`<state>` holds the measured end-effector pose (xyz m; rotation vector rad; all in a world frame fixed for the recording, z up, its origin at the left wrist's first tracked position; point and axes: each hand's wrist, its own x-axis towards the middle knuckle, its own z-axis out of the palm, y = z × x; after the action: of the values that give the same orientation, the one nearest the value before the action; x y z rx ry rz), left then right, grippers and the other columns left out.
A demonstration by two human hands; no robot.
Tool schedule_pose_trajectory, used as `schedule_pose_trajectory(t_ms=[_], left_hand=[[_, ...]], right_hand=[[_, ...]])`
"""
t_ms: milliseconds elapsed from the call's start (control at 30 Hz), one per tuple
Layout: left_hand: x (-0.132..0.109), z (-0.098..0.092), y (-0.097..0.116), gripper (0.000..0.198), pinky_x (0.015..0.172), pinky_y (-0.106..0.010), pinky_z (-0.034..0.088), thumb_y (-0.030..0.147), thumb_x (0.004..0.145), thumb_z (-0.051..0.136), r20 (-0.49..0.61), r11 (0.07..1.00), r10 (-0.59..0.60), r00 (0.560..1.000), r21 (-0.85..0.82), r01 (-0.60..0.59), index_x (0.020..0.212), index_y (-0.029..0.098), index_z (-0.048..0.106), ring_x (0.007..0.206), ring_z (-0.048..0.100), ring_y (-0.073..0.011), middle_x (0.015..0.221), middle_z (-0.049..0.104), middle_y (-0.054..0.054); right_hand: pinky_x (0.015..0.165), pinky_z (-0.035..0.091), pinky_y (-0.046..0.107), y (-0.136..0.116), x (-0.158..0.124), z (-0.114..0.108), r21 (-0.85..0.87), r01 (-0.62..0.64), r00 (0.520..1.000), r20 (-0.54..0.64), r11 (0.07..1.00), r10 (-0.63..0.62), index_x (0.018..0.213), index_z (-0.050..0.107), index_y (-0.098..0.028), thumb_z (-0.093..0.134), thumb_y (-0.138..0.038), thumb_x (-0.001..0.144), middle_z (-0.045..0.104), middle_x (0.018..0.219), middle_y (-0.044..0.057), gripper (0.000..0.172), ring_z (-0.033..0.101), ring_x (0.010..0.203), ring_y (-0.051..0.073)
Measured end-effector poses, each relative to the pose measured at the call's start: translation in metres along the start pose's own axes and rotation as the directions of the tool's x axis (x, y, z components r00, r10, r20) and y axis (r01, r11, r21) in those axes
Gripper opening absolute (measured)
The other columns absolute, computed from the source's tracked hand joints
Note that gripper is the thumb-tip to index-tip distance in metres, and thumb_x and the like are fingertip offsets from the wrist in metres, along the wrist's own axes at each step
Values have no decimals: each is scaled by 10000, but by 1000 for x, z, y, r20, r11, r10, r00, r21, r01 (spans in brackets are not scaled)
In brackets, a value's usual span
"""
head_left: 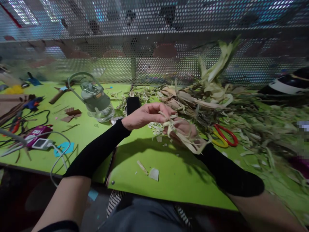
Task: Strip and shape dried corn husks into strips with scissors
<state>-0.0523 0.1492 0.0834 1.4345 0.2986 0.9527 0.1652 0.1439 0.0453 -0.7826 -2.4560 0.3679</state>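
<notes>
L grip point(147, 116) + R grip point(185, 129) both tight on husk strips point(169, 126); bare table point(173, 180) to near edge

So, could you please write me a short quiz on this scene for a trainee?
1. True or false: the left hand and the right hand both hold pale husk strips.
2. The red and yellow scissors lie: A in the left hand, B on the table beside the right hand, C on the floor.
3. What colour is the table under the glass jug?
Key: 1 true; 2 B; 3 green.
</notes>
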Motion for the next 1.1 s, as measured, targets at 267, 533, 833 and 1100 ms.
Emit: schedule_pose_trajectory(t_ms=[267,533,833,1100], left_hand=[[-2,-13,-7,553,965,-405,529,611,586,967,140,997,-70,988,33,66,520,185,622,908,615,-200,799,577,-43],[-5,-19,6,420,1152,-448,454,540,675,957,223,984,-49,974,177,9,589,202,723,1070,663,-237,815,629,-55],[-3,-8,9,382,877,-332,529,509,762,914,117,940,-244,963,272,206,788,165,749,859,638,-148,900,708,-54],[-1,-1,-8,177,784,-308,433,332,974,669,-148,495,101,984,865,80,883,181,653,822,588,-166,903,696,-65]], right_hand=[[695,555,301,-31,5,-43,669,-122,982,190,733,-10,885,736,-196,683,-494,1013,758,852,56,328,698,752,166],[516,393,234,-40,4,-60,733,-287,958,222,616,181,764,706,-178,789,-543,922,722,892,29,406,519,590,73],[487,288,277,-40,7,-56,827,-195,899,-64,527,433,795,540,-248,765,-579,902,638,844,-5,414,332,537,92],[551,309,305,-39,11,-42,415,-360,898,-91,836,432,789,440,-259,532,-421,1045,394,636,-53,316,353,550,136]])
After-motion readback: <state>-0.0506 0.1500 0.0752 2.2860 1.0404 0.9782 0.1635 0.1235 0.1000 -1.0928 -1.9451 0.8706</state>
